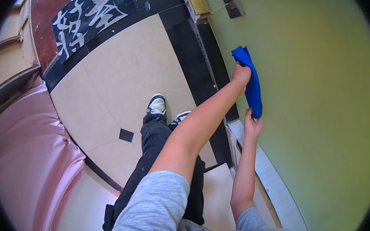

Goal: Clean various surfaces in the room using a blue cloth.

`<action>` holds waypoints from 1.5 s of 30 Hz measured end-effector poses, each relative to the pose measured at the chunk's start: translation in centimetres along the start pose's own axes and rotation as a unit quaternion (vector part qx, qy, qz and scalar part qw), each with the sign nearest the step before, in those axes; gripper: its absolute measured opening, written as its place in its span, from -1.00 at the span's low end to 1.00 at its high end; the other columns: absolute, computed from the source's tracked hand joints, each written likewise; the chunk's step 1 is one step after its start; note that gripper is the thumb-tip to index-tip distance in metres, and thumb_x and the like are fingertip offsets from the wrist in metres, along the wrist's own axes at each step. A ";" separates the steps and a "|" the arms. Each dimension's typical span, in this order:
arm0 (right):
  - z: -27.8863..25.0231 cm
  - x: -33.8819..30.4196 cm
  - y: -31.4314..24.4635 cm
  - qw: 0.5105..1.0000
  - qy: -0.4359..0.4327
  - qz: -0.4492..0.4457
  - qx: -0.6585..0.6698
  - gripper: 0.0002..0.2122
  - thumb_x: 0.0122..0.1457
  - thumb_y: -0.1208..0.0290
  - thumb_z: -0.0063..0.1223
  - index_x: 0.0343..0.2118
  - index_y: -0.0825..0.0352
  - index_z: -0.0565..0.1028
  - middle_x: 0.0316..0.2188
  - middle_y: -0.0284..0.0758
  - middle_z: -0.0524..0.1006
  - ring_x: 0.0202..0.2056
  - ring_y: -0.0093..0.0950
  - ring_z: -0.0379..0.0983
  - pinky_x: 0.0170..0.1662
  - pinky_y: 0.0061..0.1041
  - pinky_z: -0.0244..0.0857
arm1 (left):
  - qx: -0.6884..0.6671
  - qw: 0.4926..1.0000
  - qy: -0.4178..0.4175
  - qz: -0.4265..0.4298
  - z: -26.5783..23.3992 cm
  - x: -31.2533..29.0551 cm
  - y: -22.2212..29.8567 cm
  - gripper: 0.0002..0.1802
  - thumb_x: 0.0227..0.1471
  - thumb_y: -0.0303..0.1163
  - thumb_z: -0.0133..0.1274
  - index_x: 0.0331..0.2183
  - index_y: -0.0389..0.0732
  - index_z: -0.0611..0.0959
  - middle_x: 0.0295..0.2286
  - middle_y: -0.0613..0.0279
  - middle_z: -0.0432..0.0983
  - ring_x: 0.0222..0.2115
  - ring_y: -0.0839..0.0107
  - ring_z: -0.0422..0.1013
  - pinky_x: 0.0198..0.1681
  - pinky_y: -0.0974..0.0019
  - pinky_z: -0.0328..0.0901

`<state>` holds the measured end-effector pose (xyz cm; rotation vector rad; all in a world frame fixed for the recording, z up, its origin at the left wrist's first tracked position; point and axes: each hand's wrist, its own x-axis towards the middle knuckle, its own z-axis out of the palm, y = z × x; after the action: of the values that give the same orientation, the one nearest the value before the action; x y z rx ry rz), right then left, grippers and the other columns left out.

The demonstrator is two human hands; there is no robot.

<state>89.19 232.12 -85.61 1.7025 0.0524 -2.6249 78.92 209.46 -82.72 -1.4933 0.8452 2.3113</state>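
A folded blue cloth [252, 84] is stretched lengthwise between my two hands, in front of a large yellow-green surface [314, 105]. My left hand [241, 74] is closed round the cloth near its far end, with part of the blue sticking out beyond the fist. At the near end, the fingers of my right hand [252, 125] pinch the cloth's edge. Whether the cloth presses against the yellow-green surface cannot be told from this view.
Pale tiles [121, 81] with a black border [189, 54] lie under my shoes [156, 104]. Pink satin fabric [27, 158] hangs at the left. A dark mat with white writing [93, 20] lies at the far end. Dark patches [234, 8] mark the surface's far part.
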 end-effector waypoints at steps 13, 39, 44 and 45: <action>20.1 -53.7 2.3 0.910 -0.333 0.101 0.227 -0.67 -0.12 0.62 0.00 -0.20 0.45 0.38 -0.26 -0.29 0.36 -0.15 -0.45 0.28 -0.08 -0.43 0.33 | 0.181 0.853 -0.281 0.401 13.1 -45.6 14.2 -0.78 -0.11 -0.36 0.00 -0.38 -0.27 0.58 -0.45 -0.09 0.52 -0.37 -0.02 0.46 -0.31 0.09 0.33; 21.1 -56.5 -1.3 0.928 -0.334 -0.142 -0.087 -0.71 0.20 0.41 -0.24 -0.08 0.44 0.37 -0.04 -0.06 0.41 0.04 -0.19 0.30 0.17 -0.05 0.06 | 0.191 0.786 -0.094 0.580 19.0 -53.9 8.4 -0.53 0.03 -0.23 0.00 -0.03 -0.21 0.39 -0.11 0.02 0.37 -0.12 0.12 0.34 -0.09 0.15 0.26; 17.5 -51.0 -3.3 0.940 -0.323 -0.098 -0.044 -0.75 0.22 0.49 -0.28 -0.10 0.45 0.38 -0.07 -0.08 0.44 -0.01 -0.22 0.35 0.12 -0.13 0.16 | 0.051 0.919 -0.069 0.385 18.9 -48.7 4.3 -0.42 0.08 -0.11 -0.03 0.06 -0.21 0.28 -0.13 0.23 0.36 -0.16 0.38 0.31 -0.11 0.26 0.26; 16.5 -50.2 -4.5 0.946 -0.306 -0.106 -0.020 -0.75 0.22 0.48 -0.27 -0.10 0.45 0.37 -0.07 -0.09 0.44 0.00 -0.23 0.34 0.12 -0.14 0.16 | 0.061 0.949 -0.082 0.298 19.2 -48.8 3.2 -0.40 0.09 -0.13 -0.04 0.08 -0.20 0.24 -0.15 0.21 0.37 -0.18 0.38 0.33 -0.13 0.26 0.27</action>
<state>94.46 235.70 -32.97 0.8391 0.2901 -3.1529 84.37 222.85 -32.20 -1.0710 1.5234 2.6721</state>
